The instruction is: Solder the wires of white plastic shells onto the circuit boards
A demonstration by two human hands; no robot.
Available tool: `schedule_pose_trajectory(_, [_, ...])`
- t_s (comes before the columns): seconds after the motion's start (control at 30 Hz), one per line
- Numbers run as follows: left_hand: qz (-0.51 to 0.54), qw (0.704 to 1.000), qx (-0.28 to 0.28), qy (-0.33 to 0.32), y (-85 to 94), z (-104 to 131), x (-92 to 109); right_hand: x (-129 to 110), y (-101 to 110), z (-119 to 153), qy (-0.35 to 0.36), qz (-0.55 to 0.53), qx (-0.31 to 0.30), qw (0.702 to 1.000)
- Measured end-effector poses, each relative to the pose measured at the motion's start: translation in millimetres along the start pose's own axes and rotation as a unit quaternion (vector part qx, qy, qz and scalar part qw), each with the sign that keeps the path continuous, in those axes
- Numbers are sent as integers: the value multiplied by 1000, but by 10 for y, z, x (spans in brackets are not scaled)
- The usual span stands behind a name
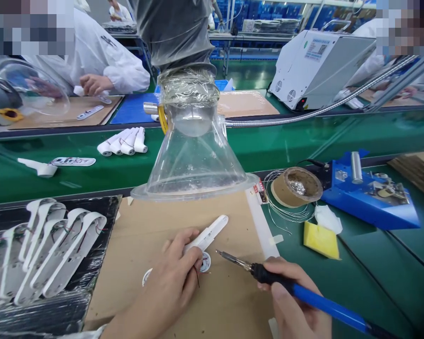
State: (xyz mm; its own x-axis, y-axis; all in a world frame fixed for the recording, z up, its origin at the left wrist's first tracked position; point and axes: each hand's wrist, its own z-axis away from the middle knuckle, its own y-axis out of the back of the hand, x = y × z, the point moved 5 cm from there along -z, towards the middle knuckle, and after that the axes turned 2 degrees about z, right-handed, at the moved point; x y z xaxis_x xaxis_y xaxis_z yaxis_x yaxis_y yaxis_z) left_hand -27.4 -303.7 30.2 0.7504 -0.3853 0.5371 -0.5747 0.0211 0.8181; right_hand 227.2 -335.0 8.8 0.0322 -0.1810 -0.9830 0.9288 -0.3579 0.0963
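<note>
My left hand point(175, 275) is closed on a long white plastic part point(212, 232) lying over the brown board point(229, 292). Beside its fingertips is a small round white piece point(205, 262), and a thin dark wire hangs below the fingers. Another white rounded edge point(147, 277) shows left of the hand. My right hand point(293, 296) grips a soldering iron point(314, 301) with a blue handle and black collar. Its metal tip points left, just right of the white part and apart from it.
A clear fume hood point(198, 160) hangs over the board's back. White shells point(67, 254) lie at left on black wrap. To the right are a solder spool point(297, 187), yellow sponge point(321, 240) and blue device point(371, 193). People in white sit across the green bench.
</note>
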Motion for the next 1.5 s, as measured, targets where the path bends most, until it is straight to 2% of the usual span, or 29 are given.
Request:
schedule_pose_trajectory(0.13, [-41,999,14,-5,-58,40,11,23,-96,-34,0,49,-28,998])
schedule_pose_trajectory(0.33, [-52,998,34,-15,-92,58,-34,127,-165,-35,-27,42,-53,997])
schedule_pose_trajectory(0.57, [-50,999,5,-16,-51,50,0,192,-126,-33,-23,27,-43,998])
schedule_pose_trajectory(0.87, [-78,996,28,-38,-84,71,0,145,-171,-22,-24,46,-52,997])
schedule_pose_trajectory(1.23, [-89,994,39,-53,-44,36,48,224,-170,-6,-43,58,-85,994])
schedule_pose_trajectory(1.5, [-90,994,40,-56,-60,33,44,206,-144,-20,-12,55,-71,996])
